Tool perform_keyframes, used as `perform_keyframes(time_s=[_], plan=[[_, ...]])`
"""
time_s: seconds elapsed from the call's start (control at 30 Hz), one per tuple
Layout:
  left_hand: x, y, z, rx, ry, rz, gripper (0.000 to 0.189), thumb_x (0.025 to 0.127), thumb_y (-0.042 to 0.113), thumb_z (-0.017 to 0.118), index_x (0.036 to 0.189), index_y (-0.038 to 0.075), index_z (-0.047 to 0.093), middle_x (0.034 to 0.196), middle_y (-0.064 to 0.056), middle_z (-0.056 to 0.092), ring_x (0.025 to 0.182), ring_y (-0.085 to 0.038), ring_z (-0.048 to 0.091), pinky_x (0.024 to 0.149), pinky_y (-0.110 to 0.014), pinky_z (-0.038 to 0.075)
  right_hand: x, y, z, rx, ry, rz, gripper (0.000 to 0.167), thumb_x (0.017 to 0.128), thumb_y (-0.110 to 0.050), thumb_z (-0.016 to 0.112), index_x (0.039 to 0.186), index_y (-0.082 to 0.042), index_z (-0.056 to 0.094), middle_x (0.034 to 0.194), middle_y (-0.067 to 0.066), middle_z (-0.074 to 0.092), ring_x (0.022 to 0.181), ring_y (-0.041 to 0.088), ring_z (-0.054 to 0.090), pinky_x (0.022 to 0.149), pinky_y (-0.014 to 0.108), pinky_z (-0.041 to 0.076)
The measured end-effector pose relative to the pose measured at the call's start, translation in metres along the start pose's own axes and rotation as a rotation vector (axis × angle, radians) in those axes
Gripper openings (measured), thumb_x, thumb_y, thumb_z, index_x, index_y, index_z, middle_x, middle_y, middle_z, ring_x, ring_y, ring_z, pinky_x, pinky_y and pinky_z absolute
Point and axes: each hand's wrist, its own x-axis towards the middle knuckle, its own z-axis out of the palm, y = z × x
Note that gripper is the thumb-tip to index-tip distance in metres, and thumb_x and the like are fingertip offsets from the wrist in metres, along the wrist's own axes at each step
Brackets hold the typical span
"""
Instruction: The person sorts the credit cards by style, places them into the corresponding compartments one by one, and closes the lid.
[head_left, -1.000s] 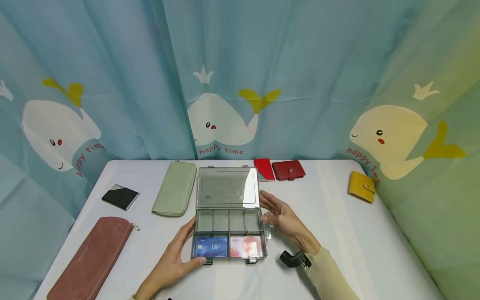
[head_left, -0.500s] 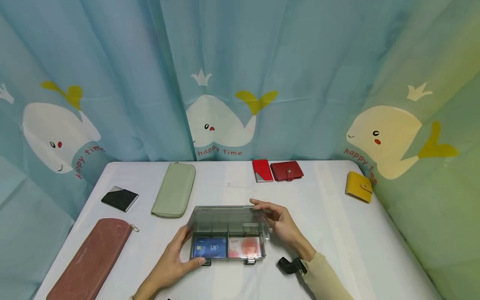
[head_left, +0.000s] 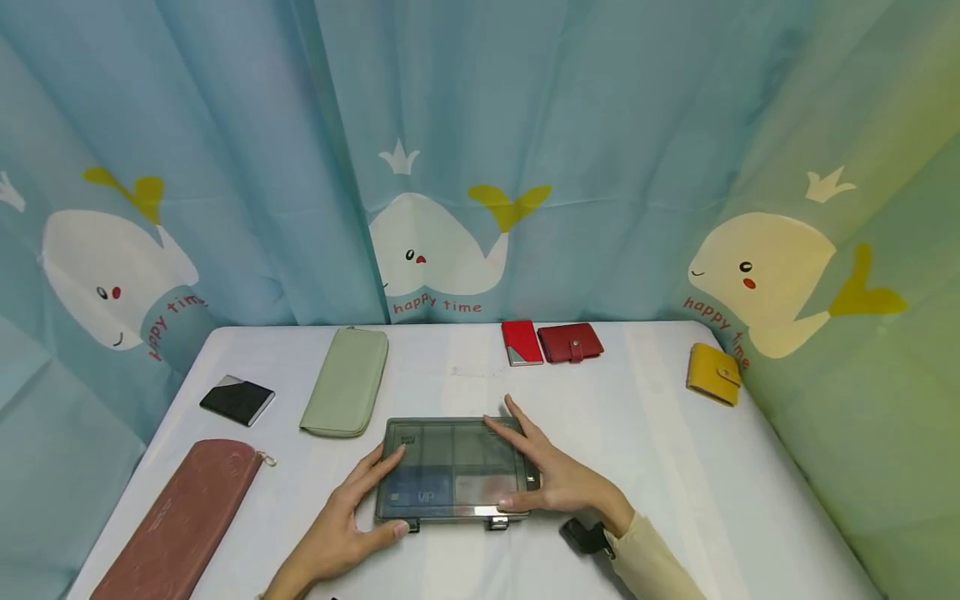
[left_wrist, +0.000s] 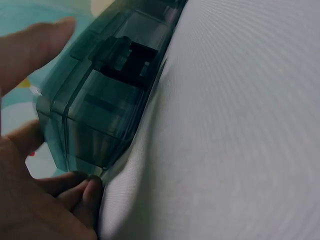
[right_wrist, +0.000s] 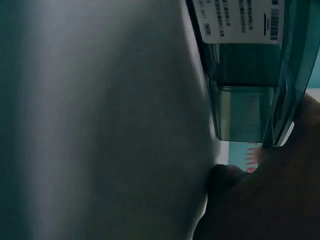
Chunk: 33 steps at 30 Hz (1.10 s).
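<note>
A smoky clear compartment box [head_left: 450, 446] lies flat with its lid down, two latches hanging at the front. Through the lid show a blue VIP card [head_left: 420, 486] and a pinkish card [head_left: 478, 488]. My left hand [head_left: 337, 525] holds the box's left side, index fingertip on the lid and thumb by the front-left latch [head_left: 413, 526]. In the left wrist view, its other fingers curl at the box's corner. My right hand [head_left: 566, 479] spreads straight fingers over the lid's right end, thumb at the front edge. A printed label [right_wrist: 240, 20] shows through the box in the right wrist view.
Wallets and card holders lie around: black holder [head_left: 237, 402], brown long wallet [head_left: 180, 517], green zip wallet [head_left: 347, 382], red holder [head_left: 522, 342], dark red wallet [head_left: 572, 342], yellow wallet [head_left: 714, 374]. A curtain [head_left: 600, 167] stands behind the white table [head_left: 622, 392].
The box's lid has swung from fully open toward me and down onto the box. My right hand moved from the box's right side onto the lid; my left index finger came onto it.
</note>
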Motion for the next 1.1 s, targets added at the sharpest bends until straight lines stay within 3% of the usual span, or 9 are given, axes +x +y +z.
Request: perform_keyframes(time_s=[0.07,0.23,0.37,0.47,0.67,0.8,1.1], plan=[[0.0,0.001,0.002,0.011,0.01,-0.033,0.082,0.093,0.03,0.083,0.164,0.031,0.042,0.172,-0.026,0.026,0.152,-0.062,0.03,0.107,-0.085,0.037,-0.003,-0.005,0.002,-0.073,0.014,0.032,0.104,0.089,-0.043,0.085,0.171,-0.032,0.022,0.179,0.014,-0.012,0.164,0.045,-0.004,0.116,0.084,0.025],[0.003,0.005,0.005,0.025,0.021,-0.061,0.082,0.092,0.035,0.085,0.163,0.033,0.044,0.17,-0.027,0.028,0.15,-0.059,0.036,0.109,-0.08,0.04,-0.016,-0.014,0.006,-0.195,0.1,0.036,0.097,0.091,-0.047,0.081,0.17,-0.031,0.028,0.18,0.013,-0.003,0.163,0.05,0.0,0.115,0.086,0.023],[0.004,0.006,0.004,0.048,0.003,-0.061,0.093,0.084,0.036,0.091,0.164,0.031,0.043,0.171,-0.024,0.029,0.152,-0.056,0.035,0.111,-0.077,0.04,-0.027,-0.017,0.014,-0.375,0.168,0.024,0.092,0.092,-0.056,0.076,0.169,-0.03,0.032,0.18,0.012,0.01,0.162,0.049,0.014,0.113,0.084,0.031],[0.005,0.007,0.004,0.099,-0.003,-0.044,0.102,0.077,0.025,0.096,0.165,0.029,0.042,0.172,-0.019,0.031,0.154,-0.05,0.036,0.113,-0.072,0.043,-0.034,-0.019,0.018,-0.464,0.17,0.024,0.101,0.087,-0.06,0.08,0.169,-0.029,0.031,0.179,0.014,0.013,0.162,0.048,0.018,0.113,0.081,0.036],[0.006,0.01,0.005,0.162,0.015,0.013,0.108,0.069,-0.006,0.086,0.164,0.024,0.043,0.171,-0.017,0.034,0.153,-0.046,0.038,0.112,-0.064,0.048,-0.043,-0.019,0.025,-0.553,0.181,0.039,0.113,0.081,-0.044,0.091,0.171,-0.025,0.026,0.178,0.017,0.014,0.16,0.049,0.024,0.114,0.074,0.041],[0.005,0.01,0.006,0.158,0.034,0.009,0.109,0.068,-0.01,0.083,0.164,0.025,0.044,0.17,-0.017,0.035,0.153,-0.048,0.038,0.112,-0.065,0.047,-0.043,-0.023,0.029,-0.629,0.2,0.044,0.112,0.083,-0.037,0.091,0.171,-0.023,0.023,0.178,0.016,0.018,0.157,0.043,0.034,0.115,0.065,0.045],[0.004,0.01,0.009,0.136,0.047,-0.077,0.109,0.071,-0.011,0.085,0.164,0.03,0.044,0.172,-0.015,0.033,0.155,-0.044,0.037,0.114,-0.061,0.047,-0.032,-0.037,0.043,-0.848,0.189,0.032,0.108,0.085,-0.035,0.08,0.167,0.004,0.022,0.169,0.037,0.022,0.134,0.037,0.063,0.107,0.052,0.055]])
